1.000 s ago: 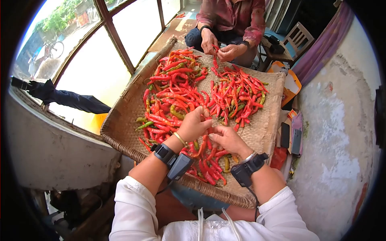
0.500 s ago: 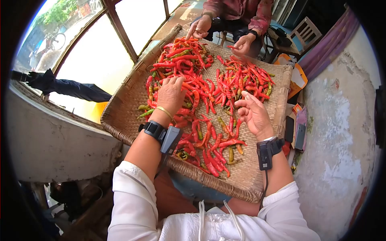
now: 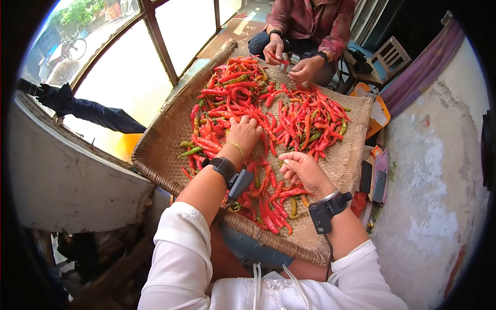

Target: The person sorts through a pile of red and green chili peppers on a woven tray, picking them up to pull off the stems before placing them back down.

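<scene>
Red chili peppers (image 3: 232, 98), with a few green and yellowish ones among them, lie heaped in a shallow woven basket (image 3: 170, 142). My left hand (image 3: 244, 137) rests on the left heap, its bent fingers slightly apart and touching the peppers; its fingertips are partly hidden. Over the middle of the basket is my right hand (image 3: 307, 173), thumb and forefinger pinched together; anything between them is too small to make out. Just beyond it lies a second pile of chili peppers (image 3: 315, 116), and looser chili peppers (image 3: 274, 206) are spread near the front rim.
Across the basket sits another person (image 3: 310, 26) in a checked shirt, a red chili in one hand. A folded dark umbrella (image 3: 93, 111) lies by the windows at left. A wall (image 3: 429, 170), an orange container (image 3: 380, 111) and a chair (image 3: 390, 57) stand at right.
My left hand has moved right and slightly down across the heap. My right hand has come left and nearer to me. The other person's hands have drawn back from the peppers, one with a chili.
</scene>
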`<act>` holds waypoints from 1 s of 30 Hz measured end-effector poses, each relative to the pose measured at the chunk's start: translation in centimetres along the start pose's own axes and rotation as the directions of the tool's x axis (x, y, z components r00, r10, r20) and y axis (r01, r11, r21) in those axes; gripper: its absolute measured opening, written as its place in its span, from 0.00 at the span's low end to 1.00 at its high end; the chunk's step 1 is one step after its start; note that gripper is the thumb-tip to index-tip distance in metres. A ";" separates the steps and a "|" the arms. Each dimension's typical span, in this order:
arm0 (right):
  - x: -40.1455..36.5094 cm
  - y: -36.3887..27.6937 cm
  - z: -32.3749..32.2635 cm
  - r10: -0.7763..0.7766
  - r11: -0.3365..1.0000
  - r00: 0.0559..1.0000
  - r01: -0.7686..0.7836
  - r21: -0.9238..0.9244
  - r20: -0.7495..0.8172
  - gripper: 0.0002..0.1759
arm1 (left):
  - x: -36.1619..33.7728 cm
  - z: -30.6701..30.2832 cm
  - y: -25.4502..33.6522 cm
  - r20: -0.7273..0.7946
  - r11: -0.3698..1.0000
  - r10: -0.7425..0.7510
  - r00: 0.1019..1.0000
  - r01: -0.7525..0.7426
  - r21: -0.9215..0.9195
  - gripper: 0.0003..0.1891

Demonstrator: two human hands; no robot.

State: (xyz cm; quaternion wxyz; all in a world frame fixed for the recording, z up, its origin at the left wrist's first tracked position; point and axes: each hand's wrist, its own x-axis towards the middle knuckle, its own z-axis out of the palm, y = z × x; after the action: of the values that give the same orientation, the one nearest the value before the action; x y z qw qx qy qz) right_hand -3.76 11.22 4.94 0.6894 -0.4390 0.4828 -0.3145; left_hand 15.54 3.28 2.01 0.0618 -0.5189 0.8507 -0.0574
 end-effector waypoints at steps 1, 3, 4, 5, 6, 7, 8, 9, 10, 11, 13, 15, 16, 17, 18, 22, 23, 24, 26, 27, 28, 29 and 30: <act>0.0 -0.1 0.0 0.009 1.000 1.000 -0.009 -0.004 0.003 0.11 | -0.2 0.4 0.0 -0.062 1.000 0.001 0.998 -0.001 0.000 0.14; 0.2 0.0 0.1 0.014 1.000 1.000 -0.014 -0.026 0.006 0.11 | -0.6 -0.1 0.1 -0.039 1.000 0.010 0.999 -0.010 -0.014 0.13; 0.3 -0.1 0.0 0.007 1.000 1.000 -0.007 -0.025 0.010 0.11 | -0.8 -0.4 0.1 -0.005 0.999 0.020 1.000 -0.020 -0.035 0.13; 0.3 -0.2 0.1 0.020 0.999 1.000 -0.019 -0.030 0.005 0.11 | -1.2 -0.1 0.1 -0.089 0.998 0.061 0.994 -0.063 -0.014 0.11; 0.2 -0.1 0.2 0.034 0.999 0.999 -0.034 -0.034 0.000 0.11 | -1.3 0.9 0.1 -0.085 0.998 0.061 0.995 -0.062 -0.013 0.11; 0.1 -0.2 0.3 0.032 0.998 0.999 -0.032 -0.060 -0.003 0.11 | -1.0 2.0 0.2 -0.159 0.999 0.045 0.986 -0.047 -0.007 0.11; 0.1 0.0 0.3 0.031 0.998 1.000 -0.031 -0.062 -0.002 0.11 | -0.7 3.0 0.2 -0.235 1.000 0.030 0.972 -0.031 -0.002 0.10; 0.2 0.3 0.2 0.028 0.997 1.000 -0.028 -0.076 0.000 0.11 | -0.7 2.2 0.4 -0.237 1.000 0.028 0.971 -0.030 -0.003 0.10; 0.2 0.4 0.2 0.025 0.995 1.000 -0.025 -0.092 0.003 0.11 | -0.7 0.6 0.6 -0.071 1.000 0.008 0.997 -0.007 0.010 0.11; 0.1 0.3 0.1 0.024 0.995 1.000 -0.023 -0.097 0.002 0.11 | -0.7 -0.3 0.7 0.098 1.000 -0.017 0.995 0.014 0.027 0.11; 0.1 0.2 0.1 0.038 0.993 0.999 -0.038 -0.113 -0.005 0.11 | -1.0 0.0 0.6 0.032 1.000 -0.019 0.999 0.018 0.006 0.10; 0.1 0.1 0.0 0.039 0.992 0.999 -0.039 -0.119 -0.007 0.12 | -1.7 -0.4 0.6 -0.024 1.000 -0.014 1.000 0.014 -0.011 0.08; 0.1 0.0 0.0 0.038 0.991 0.999 -0.039 -0.128 -0.009 0.12 | -2.1 -0.9 0.6 -0.032 1.000 -0.005 0.999 0.005 0.004 0.09; 0.0 0.0 0.1 0.036 0.992 0.999 -0.036 -0.121 -0.006 0.12 | -2.7 -1.6 0.5 -0.039 1.000 0.003 0.999 -0.002 0.019 0.09; 0.0 -0.1 0.2 0.034 0.991 0.999 -0.034 -0.131 -0.002 0.12 | -3.4 -2.2 0.5 -0.038 1.000 0.004 0.999 -0.003 0.027 0.09; 0.0 0.0 0.4 -0.007 0.982 0.999 0.014 -0.187 0.033 0.13 | -5.4 -3.6 1.0 -0.089 0.984 0.117 0.989 -0.128 -0.128 0.06; 0.0 0.0 0.6 -0.010 0.982 0.999 0.017 -0.186 0.035 0.13 | -5.5 -3.5 1.3 -0.117 0.975 0.130 0.985 -0.149 -0.165 0.05; 0.0 0.0 0.8 -0.063 0.955 0.996 0.078 -0.286 0.063 0.14 | -5.7 -3.6 1.6 -0.144 0.964 0.143 0.979 -0.170 -0.203 0.06; -0.1 0.2 1.3 -0.114 0.915 0.989 0.142 -0.378 0.097 0.14 | -5.9 -4.2 2.2 -0.157 0.952 0.144 0.977 -0.180 -0.247 0.08; -0.2 0.5 1.5 -0.136 0.930 0.980 0.176 -0.322 0.143 0.15 | -6.3 -5.2 2.7 -0.173 0.906 0.085 0.981 -0.148 -0.396 0.09; -0.2 0.9 1.5 -0.162 0.941 0.969 0.208 -0.265 0.186 0.15 | -6.5 -5.8 3.0 -0.182 0.836 0.027 0.983 -0.122 -0.535 0.10; 0.2 1.7 1.2 -0.195 0.924 0.953 0.258 -0.283 0.233 0.15 | -6.3 -5.0 3.1 -0.292 0.781 0.004 0.956 -0.186 -0.596 0.09; 0.0 1.7 1.3 -0.197 0.923 0.954 0.258 -0.285 0.225 0.15 | -6.4 -4.8 3.4 -0.297 0.779 0.011 0.955 -0.194 -0.596 0.09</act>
State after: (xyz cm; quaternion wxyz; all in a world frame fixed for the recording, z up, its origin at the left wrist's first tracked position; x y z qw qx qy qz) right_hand -2.53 12.32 3.59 0.6134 -0.6236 0.4031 -0.2689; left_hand 14.72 10.69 6.48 -0.2281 -0.4494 0.8495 0.1562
